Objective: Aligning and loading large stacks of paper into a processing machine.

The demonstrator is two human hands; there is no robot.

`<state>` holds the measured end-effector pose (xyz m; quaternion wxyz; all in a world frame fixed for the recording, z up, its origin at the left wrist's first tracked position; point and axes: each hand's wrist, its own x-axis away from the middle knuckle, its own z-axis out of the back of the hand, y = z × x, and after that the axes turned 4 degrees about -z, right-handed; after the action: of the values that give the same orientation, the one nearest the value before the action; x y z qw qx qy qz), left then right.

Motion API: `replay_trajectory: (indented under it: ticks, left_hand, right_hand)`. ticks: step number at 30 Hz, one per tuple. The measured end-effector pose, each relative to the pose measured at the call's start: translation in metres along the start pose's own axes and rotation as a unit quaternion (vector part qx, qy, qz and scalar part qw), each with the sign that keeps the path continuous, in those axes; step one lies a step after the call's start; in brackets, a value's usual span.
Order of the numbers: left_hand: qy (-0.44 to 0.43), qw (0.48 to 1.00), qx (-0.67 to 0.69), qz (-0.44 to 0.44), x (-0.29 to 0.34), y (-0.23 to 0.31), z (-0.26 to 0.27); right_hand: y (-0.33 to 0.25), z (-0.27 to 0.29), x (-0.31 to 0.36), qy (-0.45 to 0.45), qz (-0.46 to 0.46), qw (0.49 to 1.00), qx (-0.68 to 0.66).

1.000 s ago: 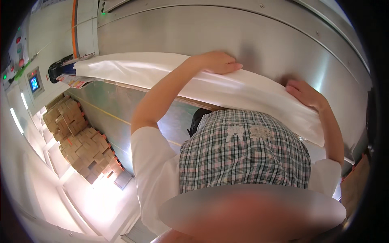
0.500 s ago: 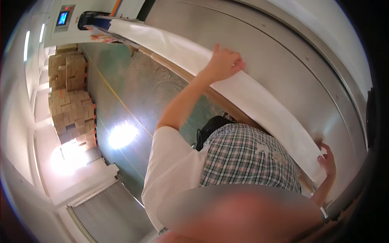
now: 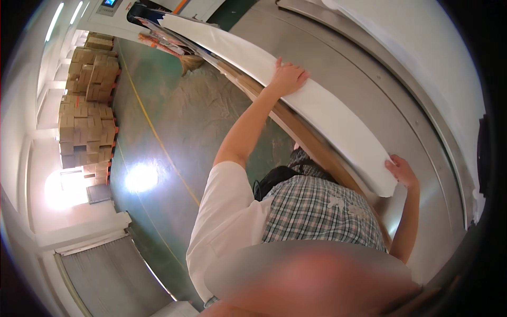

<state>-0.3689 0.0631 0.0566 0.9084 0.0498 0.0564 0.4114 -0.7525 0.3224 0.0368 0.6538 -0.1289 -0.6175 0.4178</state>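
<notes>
A long white strip of sheet material (image 3: 332,121), perhaps folded or layered, lies along the near edge of a metal table (image 3: 364,90). My left hand (image 3: 289,79) rests on top of its middle part, with the fingers stretched toward the far edge and the thumb side raised. At the strip's right end, my right hand (image 3: 402,170) pinches the corner between thumb and fingers. That end looks slightly lifted, with its short edge showing. My right fingertips are partly hidden behind the sheet.
A brown ledge (image 3: 296,127) runs between the table and my body in a checked apron (image 3: 317,211). Stacked cartons (image 3: 87,127) stand on pallets to the left. A machine panel with a small screen (image 3: 110,3) is at the far left. A brown bundle (image 3: 191,63) sits below the table's far end.
My right hand has moved farther from my body and to the left, bringing the strip's end with it. My left hand has gone from curled to flatter on the strip. The whole view has shifted.
</notes>
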Motion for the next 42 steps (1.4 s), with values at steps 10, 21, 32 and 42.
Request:
replay_trajectory:
  ticks: [10,21,32,42]
  left_hand:
    - [-0.010,0.986,0.102,-0.133,0.009,-0.086,0.018]
    - [-0.039,0.924,0.339,-0.176,-0.069,-0.100,0.043]
    - [0.257,0.876,0.388,0.124,-0.350,-0.245,-0.035]
    - [0.303,0.744,0.578,0.145,-0.422,-0.246,-0.073]
  right_hand:
    - [-0.168,-0.110,-0.105,-0.021,-0.010,1.000,0.017]
    - [-0.180,-0.091,-0.160,0.454,0.230,0.853,0.113]
    - [-0.125,-0.077,-0.179,0.634,0.062,0.749,0.182]
    - [-0.143,-0.082,-0.168,0.622,0.033,0.761,0.183]
